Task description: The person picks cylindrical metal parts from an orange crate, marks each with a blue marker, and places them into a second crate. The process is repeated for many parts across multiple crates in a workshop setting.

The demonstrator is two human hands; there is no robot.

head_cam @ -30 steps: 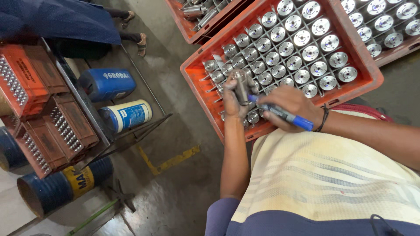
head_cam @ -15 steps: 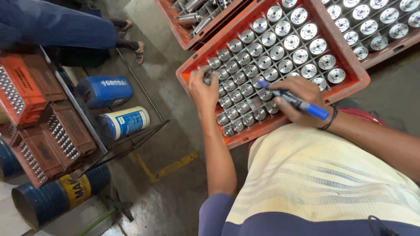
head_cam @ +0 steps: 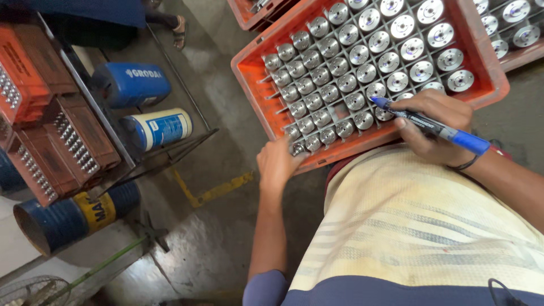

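Left hand: your left hand (head_cam: 276, 164) sits at the lower-left corner of the orange crate (head_cam: 481, 68), centre of the frame; its fingers curl over the rim onto a metal part (head_cam: 298, 148) in the nearest row. You cannot tell whether they actually pinch it.
Right hand: your right hand (head_cam: 433, 124), right of centre, is closed around a blue marker (head_cam: 430, 126), tip pointing to the upper left over the parts by the near wall.
Parts: round, silvery turned pieces (head_cam: 362, 54) stand upright in close rows filling the crate, flat faces up.
Handling: judge them solid metal, stiff and heavy for their size, smooth and likely slippery. Take one by its round head from above; neighbours leave little room at the sides.
Crate: rigid plastic, and probably very heavy loaded. Grip it at the rim.
Marker: light and stiff; hold it mid-barrel, as you do.
Surroundings: blue cans (head_cam: 133, 85) lie at upper left beside more orange crates (head_cam: 39, 119); a blue drum (head_cam: 62, 218) lies at lower left.
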